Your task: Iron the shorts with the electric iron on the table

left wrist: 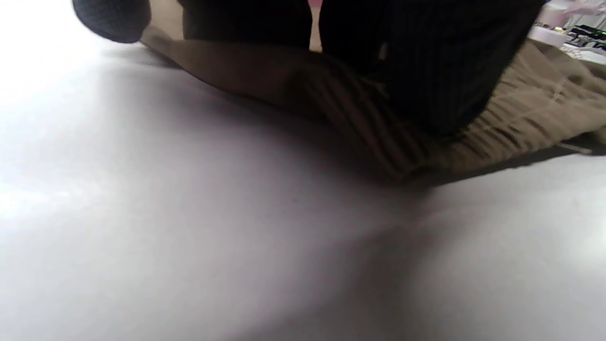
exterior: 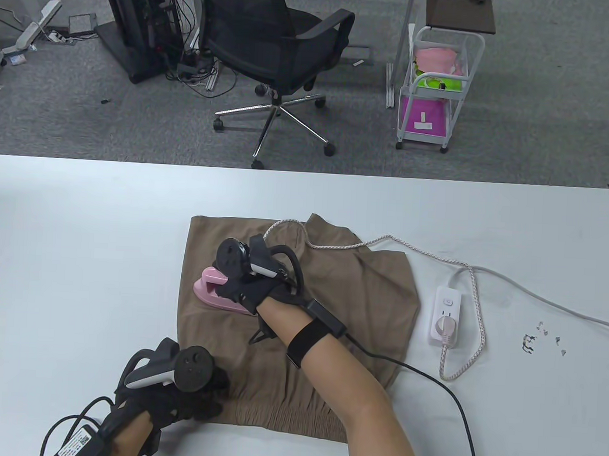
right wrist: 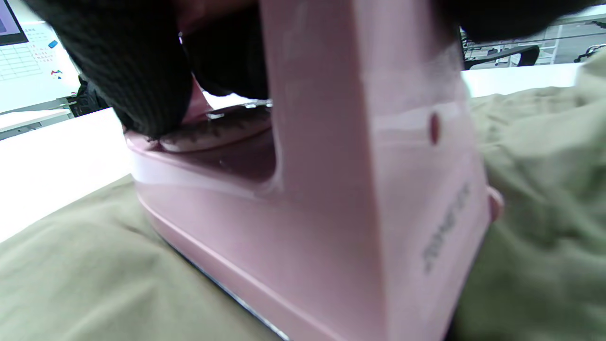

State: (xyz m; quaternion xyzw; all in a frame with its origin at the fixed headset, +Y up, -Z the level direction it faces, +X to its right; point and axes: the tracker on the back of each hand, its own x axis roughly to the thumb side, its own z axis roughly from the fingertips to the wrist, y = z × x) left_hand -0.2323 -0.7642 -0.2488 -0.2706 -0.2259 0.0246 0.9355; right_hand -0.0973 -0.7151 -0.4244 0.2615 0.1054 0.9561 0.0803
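Note:
Brown shorts [exterior: 362,292] lie flat on the white table [exterior: 79,236], waistband toward the near edge. My right hand [exterior: 253,286] grips the handle of a small pink iron [exterior: 210,292], whose soleplate rests on the left half of the shorts. In the right wrist view the iron [right wrist: 331,189] fills the frame, flat on the shorts [right wrist: 544,189], with my gloved fingers [right wrist: 128,66] around its handle. My left hand [exterior: 193,395] presses down on the near left corner of the waistband. The left wrist view shows the ribbed waistband [left wrist: 473,137] under my fingers [left wrist: 426,61].
The iron's braided cord [exterior: 385,240] runs across the shorts to a white power strip [exterior: 445,317] on the right, where it is plugged in. Small dark scraps [exterior: 530,342] lie further right. An office chair [exterior: 273,48] and a white cart [exterior: 437,87] stand beyond the table.

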